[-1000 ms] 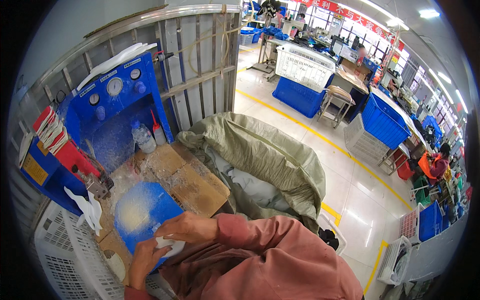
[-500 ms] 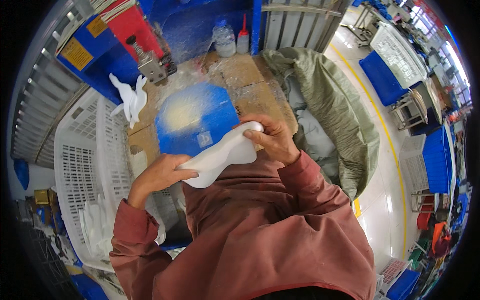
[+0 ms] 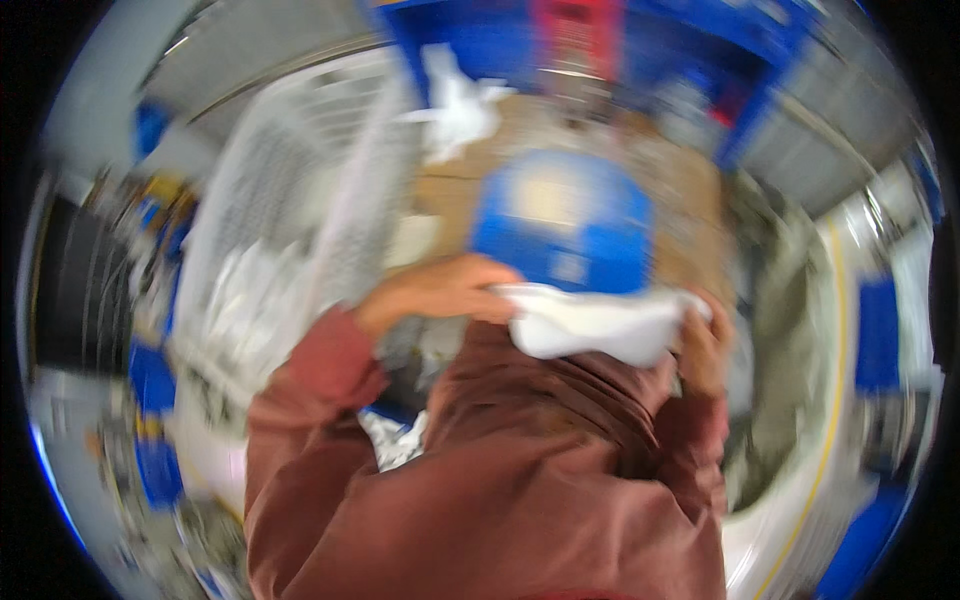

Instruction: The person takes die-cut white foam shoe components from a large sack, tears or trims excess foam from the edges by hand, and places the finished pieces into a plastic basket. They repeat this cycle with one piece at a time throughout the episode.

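A smooth white piece (image 3: 595, 325), curved and shaped rather like an insole, is held up in front of my lap. Its left end is pinched in my left hand (image 3: 440, 292), thumb and fingers closed on it. At the other end my right hand (image 3: 708, 345) grips the piece, its fingers blurred. Just beyond lies a blue sheet (image 3: 615, 225) with a pale powdery patch in its middle. Several similar white pieces (image 3: 460, 110) lie heaped at the far left of the worktable.
A white slatted plastic basket (image 3: 365, 175) with white pieces inside stands on the left. Behind the blue sheet rises a red and metal machine part (image 3: 578, 85). Cardboard (image 3: 690, 215) covers the worktable. On the right is a greenish sack (image 3: 800, 400).
The view has swung left, shifting the surroundings rightward and blurring them. The white piece, slanted before, now lies nearly level between both hands, which keep hold of its ends.
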`<state>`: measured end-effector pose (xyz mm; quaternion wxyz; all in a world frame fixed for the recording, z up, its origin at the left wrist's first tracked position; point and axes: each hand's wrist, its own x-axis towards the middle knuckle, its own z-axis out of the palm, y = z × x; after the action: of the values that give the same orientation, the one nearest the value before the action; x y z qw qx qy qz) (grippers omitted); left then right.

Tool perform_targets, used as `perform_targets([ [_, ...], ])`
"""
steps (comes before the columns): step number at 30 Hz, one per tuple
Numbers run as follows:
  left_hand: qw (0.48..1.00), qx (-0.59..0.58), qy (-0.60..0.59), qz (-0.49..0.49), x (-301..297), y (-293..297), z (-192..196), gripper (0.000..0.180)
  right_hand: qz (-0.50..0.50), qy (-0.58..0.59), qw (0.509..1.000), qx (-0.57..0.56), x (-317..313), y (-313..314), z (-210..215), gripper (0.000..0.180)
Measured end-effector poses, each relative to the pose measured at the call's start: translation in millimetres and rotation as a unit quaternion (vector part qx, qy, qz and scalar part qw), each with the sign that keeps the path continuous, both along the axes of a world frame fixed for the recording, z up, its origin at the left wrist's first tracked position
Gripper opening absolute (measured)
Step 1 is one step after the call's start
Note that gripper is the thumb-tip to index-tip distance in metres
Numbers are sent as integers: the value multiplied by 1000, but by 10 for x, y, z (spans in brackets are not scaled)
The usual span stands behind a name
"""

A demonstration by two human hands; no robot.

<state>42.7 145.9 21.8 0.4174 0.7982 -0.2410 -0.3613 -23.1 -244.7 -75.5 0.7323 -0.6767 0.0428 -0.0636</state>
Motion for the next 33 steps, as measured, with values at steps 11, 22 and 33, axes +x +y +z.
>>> perform_targets([
  [11,967,9,-163,195,-633,887,373,36,161,-40,979,121,336,549,43,39],
  [22,721,-48,-236,650,-2224,4058,604,48,214,104,970,52,356,812,-150,36],
  [33,742,330,-302,499,-1734,4675,38,52,193,31,980,-18,11,294,-132,28],
])
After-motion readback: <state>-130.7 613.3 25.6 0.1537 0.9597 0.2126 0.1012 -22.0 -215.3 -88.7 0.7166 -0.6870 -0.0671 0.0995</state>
